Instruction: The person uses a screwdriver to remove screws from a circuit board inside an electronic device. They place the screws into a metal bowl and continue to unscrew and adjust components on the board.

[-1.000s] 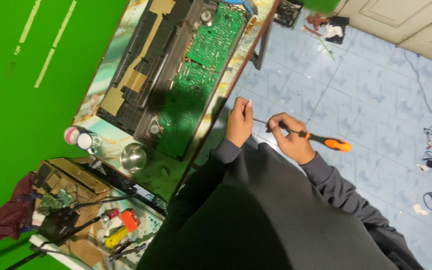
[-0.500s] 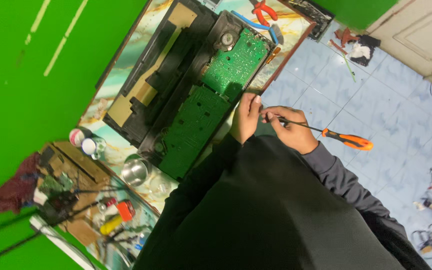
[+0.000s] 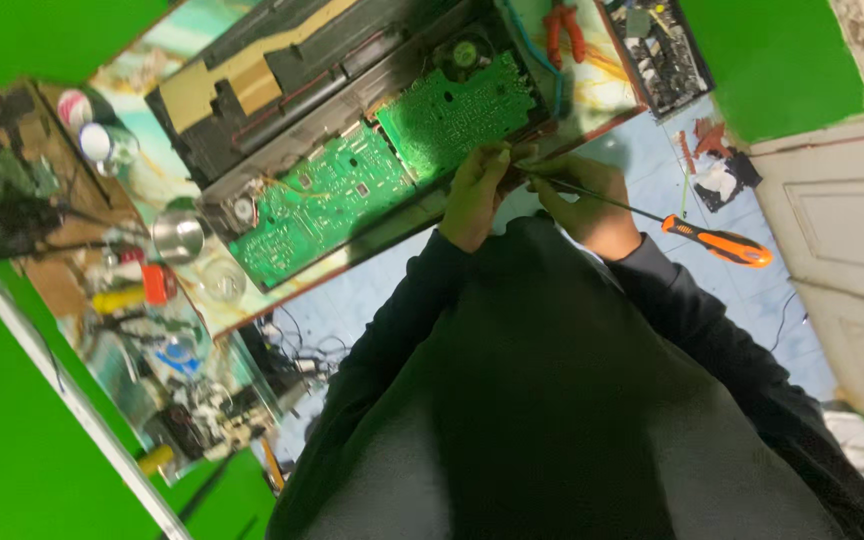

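We have both hands at the near edge of the opened chassis [image 3: 282, 120], a long black metal box lying diagonally across the table [image 3: 592, 85].

Right hand [image 3: 587, 200]: fingers curled and pressed around the thin steel shaft of the screwdriver [image 3: 652, 218]. Its orange-and-black moulded handle sticks out to the right, past the wrist, over the pale blue tiled floor [image 3: 642, 160]. The tip end runs left toward the other hand; we cannot see the tip itself.

Left hand [image 3: 477, 190]: fingers bent and bunched at the screwdriver's tip end, just off the near-right corner of the right circuit board [image 3: 457, 115]. We cannot tell whether it is pinching anything small.

Two green circuit boards sit side by side in the chassis, flat, matte, speckled with solder points and pale traces. The left circuit board [image 3: 317, 200] is larger and carries a few dark chips. A round black motor-like part [image 3: 464, 52] sits just beyond the right board. The far half of the chassis shows tan cardboard-coloured panels.

Around it:
- shiny round metal tin [image 3: 178, 236] to the left of the chassis
- orange-handled pliers [image 3: 564, 30] at the far right of the table
- cluttered glass-fronted shelf [image 3: 152, 350] of tools and wires at near left
- white panelled door [image 3: 842, 250] on the right

Dark sleeves and torso fill the near part of the view.
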